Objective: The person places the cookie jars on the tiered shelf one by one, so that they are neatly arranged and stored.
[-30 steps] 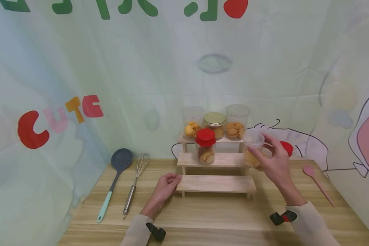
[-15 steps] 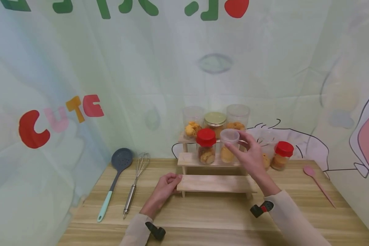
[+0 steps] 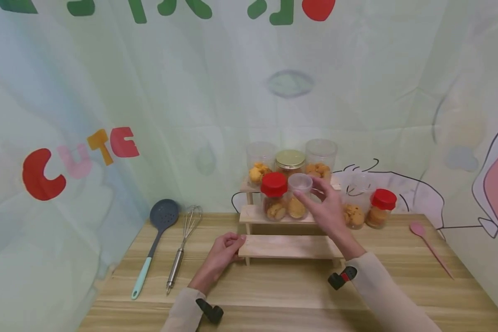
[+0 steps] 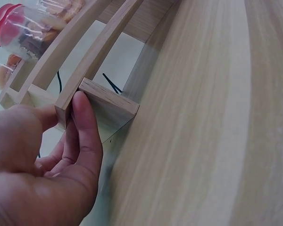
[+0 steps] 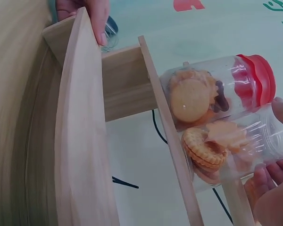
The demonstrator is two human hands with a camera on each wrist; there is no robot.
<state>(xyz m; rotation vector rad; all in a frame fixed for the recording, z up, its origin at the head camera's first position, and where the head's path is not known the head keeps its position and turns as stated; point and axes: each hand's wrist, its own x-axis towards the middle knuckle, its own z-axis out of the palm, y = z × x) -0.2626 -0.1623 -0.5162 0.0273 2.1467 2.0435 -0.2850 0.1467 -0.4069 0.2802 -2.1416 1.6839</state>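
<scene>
Your right hand point(image 3: 327, 210) is at the middle tier of the wooden stand point(image 3: 290, 246), its fingers clamped round the upper part of a small clear jar point(image 3: 296, 210) with biscuits in it. That jar is upright with its base at the middle shelf, right beside a red-lidded jar point(image 3: 274, 196) on its left; the right wrist view shows their sides close together. Your left hand point(image 3: 223, 251) pinches the left end of the stand's lowest shelf, its fingers clamped on the board. On the top tier behind, you have a gold-lidded jar point(image 3: 290, 159) between two taller clear containers point(image 3: 320, 161), both with biscuits at the bottom. On the surface point(image 3: 274, 295) to the right of the stand are another biscuit container point(image 3: 354, 214), a second red-lidded jar point(image 3: 381, 210) and a pink spoon point(image 3: 431, 249); to your left lie a whisk point(image 3: 178, 258) and a dark-headed skimmer point(image 3: 155, 244).
</scene>
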